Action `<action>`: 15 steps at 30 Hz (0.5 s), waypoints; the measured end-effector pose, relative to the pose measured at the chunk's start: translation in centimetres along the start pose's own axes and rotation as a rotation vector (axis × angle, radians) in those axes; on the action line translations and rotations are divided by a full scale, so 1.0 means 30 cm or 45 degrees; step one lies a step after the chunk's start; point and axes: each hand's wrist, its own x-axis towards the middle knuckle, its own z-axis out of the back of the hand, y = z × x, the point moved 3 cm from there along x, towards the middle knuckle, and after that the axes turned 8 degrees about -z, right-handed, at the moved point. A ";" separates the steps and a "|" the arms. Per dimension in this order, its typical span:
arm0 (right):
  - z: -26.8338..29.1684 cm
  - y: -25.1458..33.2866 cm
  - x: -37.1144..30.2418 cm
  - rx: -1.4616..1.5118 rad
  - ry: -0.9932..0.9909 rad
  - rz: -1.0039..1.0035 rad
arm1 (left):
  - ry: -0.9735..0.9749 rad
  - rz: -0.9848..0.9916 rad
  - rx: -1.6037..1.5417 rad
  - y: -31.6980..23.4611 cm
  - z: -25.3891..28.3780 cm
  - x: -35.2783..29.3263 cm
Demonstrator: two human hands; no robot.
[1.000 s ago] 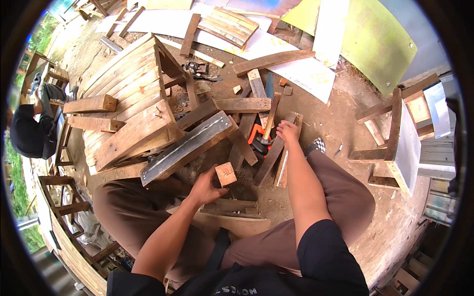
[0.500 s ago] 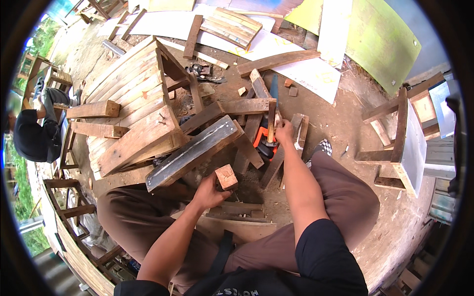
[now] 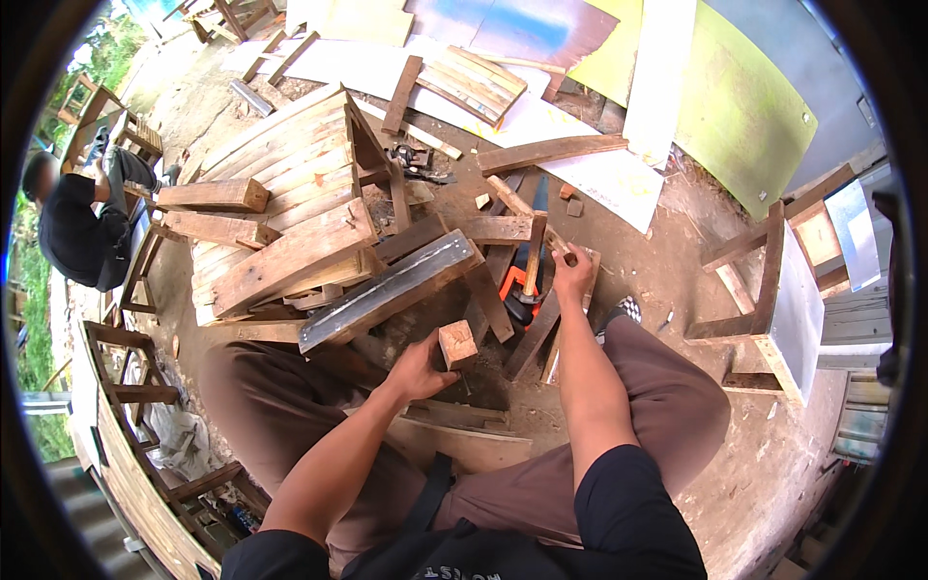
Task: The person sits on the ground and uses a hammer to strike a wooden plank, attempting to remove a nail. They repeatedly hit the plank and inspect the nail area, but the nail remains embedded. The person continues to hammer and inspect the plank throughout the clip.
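Observation:
My left hand [image 3: 418, 369] is closed around a squared wooden post [image 3: 458, 344], whose pale cut end faces up in front of my lap. The post's lower part is hidden behind my fingers. To the right, my right hand [image 3: 574, 274] has its fingers closed on the near end of a narrow wooden strip [image 3: 510, 196], which slants away to the upper left. A hammer [image 3: 529, 295] with a wooden handle stands just left of that hand, beside an orange-and-black tool [image 3: 516, 307]. The blue blade of a saw [image 3: 535, 253] shows behind the hammer handle.
A slatted wooden piece [image 3: 290, 159] and a dark-faced beam [image 3: 387, 290] lie ahead on the left. Loose planks surround the tools. A small frame with a white panel [image 3: 791, 304] stands at right. Another person [image 3: 82, 227] sits far left. White sheets [image 3: 599, 184] lie beyond.
My right hand has drawn the wooden strip toward me, and the strip now slants more to the left. My left hand still holds the post. The whole view has shifted slightly.

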 end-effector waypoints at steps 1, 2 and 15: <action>0.004 -0.003 -0.004 -0.003 0.011 -0.042 | -0.002 0.017 -0.007 -0.001 0.002 -0.001; 0.006 -0.002 -0.007 0.019 0.018 -0.011 | -0.002 0.025 -0.009 -0.002 0.004 -0.002; -0.115 -0.144 0.049 0.233 0.093 -0.705 | -0.030 0.074 0.007 -0.019 0.018 0.004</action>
